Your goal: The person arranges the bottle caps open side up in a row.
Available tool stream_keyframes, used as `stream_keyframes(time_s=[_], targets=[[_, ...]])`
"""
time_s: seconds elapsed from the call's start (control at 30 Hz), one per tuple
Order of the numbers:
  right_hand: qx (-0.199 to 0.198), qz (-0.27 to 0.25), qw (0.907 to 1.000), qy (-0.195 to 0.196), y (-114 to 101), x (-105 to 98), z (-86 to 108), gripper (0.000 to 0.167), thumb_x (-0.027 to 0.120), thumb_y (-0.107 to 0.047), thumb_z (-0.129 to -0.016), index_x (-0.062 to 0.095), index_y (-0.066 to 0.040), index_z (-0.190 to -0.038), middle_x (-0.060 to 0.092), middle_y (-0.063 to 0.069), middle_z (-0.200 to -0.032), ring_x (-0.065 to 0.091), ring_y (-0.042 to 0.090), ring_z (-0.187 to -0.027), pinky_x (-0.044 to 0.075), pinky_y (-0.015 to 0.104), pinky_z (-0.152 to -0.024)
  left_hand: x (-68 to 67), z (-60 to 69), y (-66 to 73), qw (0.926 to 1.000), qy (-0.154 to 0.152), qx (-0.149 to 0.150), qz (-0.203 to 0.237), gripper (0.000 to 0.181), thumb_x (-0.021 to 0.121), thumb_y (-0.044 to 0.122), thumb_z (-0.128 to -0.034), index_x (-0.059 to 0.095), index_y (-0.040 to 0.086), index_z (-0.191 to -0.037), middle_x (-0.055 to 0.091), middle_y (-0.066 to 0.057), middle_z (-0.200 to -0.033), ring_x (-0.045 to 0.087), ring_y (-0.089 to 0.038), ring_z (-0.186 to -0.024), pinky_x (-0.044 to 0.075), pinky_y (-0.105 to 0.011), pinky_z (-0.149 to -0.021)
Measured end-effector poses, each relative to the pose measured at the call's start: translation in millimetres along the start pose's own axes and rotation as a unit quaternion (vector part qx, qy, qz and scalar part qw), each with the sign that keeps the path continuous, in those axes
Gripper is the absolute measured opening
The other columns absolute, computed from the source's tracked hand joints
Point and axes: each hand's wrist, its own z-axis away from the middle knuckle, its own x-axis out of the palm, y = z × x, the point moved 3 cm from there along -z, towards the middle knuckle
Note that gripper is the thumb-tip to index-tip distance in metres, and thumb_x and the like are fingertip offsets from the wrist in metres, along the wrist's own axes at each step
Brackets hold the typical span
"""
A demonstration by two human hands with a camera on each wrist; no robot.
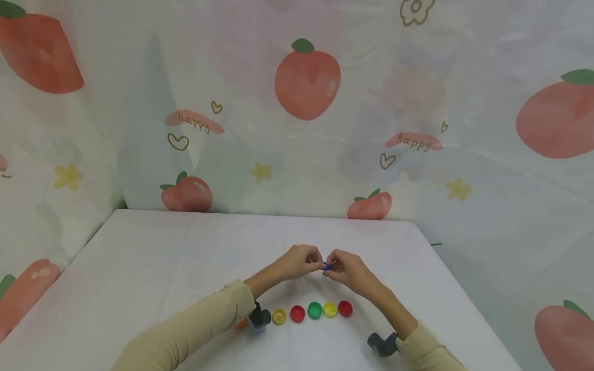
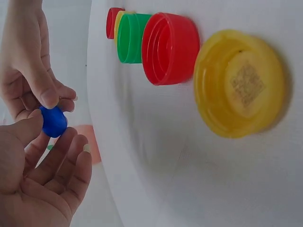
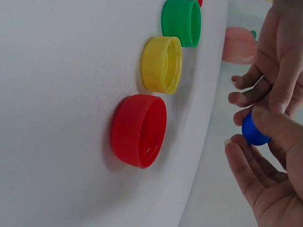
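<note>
Both hands meet above the table, beyond a row of caps. Between them is a small, rounded blue piece (image 2: 54, 121), smooth and shiny; its exact kind is unclear. My left hand (image 1: 299, 262) pinches it between thumb and fingers, the other fingers loosely bent. From the opposite side my right hand (image 1: 353, 271) also pinches the piece (image 3: 255, 130) with thumb and fingers. The fingers cover part of it.
Nearer the body, a row on the white table (image 1: 139, 268) includes yellow (image 1: 279, 316), red (image 1: 297, 314), green (image 1: 314, 310), yellow (image 1: 330, 309) and red (image 1: 345, 308) caps, hollow sides showing. An orange item (image 1: 241, 323) is partly hidden by the left sleeve. A patterned cloth (image 1: 306, 154) hangs behind.
</note>
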Motion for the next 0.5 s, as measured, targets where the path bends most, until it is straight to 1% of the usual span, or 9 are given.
stream_keyframes(time_s=[0.1,0.2,0.33,0.5], targets=[[-0.021,-0.011,0.9997,-0.003,0,-2,3.5,0.019,0.074,-0.011,-0.081,0.058,-0.01,-0.092,0.064,-0.004,-0.088,0.064,0.015,-0.083,0.053,0.026,-0.073,0.7,2.2,4.0,1.0,-0.001,0.003,-0.003,0.012,0.069,0.022,-0.0875,0.063,0.011,-0.088,0.065,0.004,-0.085,0.059,-0.007,-0.075,0.048,-0.018,-0.064],[-0.016,-0.014,0.9998,0.0,1,-3,6.2,0.019,0.075,-0.013,-0.081,0.059,-0.012,-0.092,0.063,-0.006,-0.087,0.064,0.014,-0.085,0.053,0.026,-0.075,2.4,2.7,5.2,1.0,-0.002,0.009,-0.001,0.014,0.07,0.02,-0.0862,0.063,0.01,-0.094,0.067,0.002,-0.091,0.061,-0.007,-0.08,0.048,-0.017,-0.067],[-0.008,-0.013,0.9999,0.002,3,-5,10.3,0.024,0.075,-0.01,-0.08,0.057,-0.011,-0.096,0.061,-0.006,-0.089,0.063,0.014,-0.087,0.053,0.03,-0.077,6.2,2.7,4.8,0.9998,-0.002,0.019,0.009,0.024,0.071,0.02,-0.0855,0.061,0.009,-0.104,0.069,0.0,-0.098,0.062,-0.005,-0.085,0.048,-0.016,-0.072],[-0.014,0.0,0.9999,0.004,3,-8,17.5,0.032,0.076,-0.005,-0.079,0.055,-0.009,-0.104,0.061,-0.002,-0.094,0.062,0.016,-0.087,0.053,0.037,-0.077,12.6,5.2,6.5,0.9993,-0.017,0.031,0.012,0.026,0.069,0.021,-0.0873,0.06,0.009,-0.109,0.068,-0.001,-0.104,0.063,-0.004,-0.091,0.048,-0.016,-0.075]])
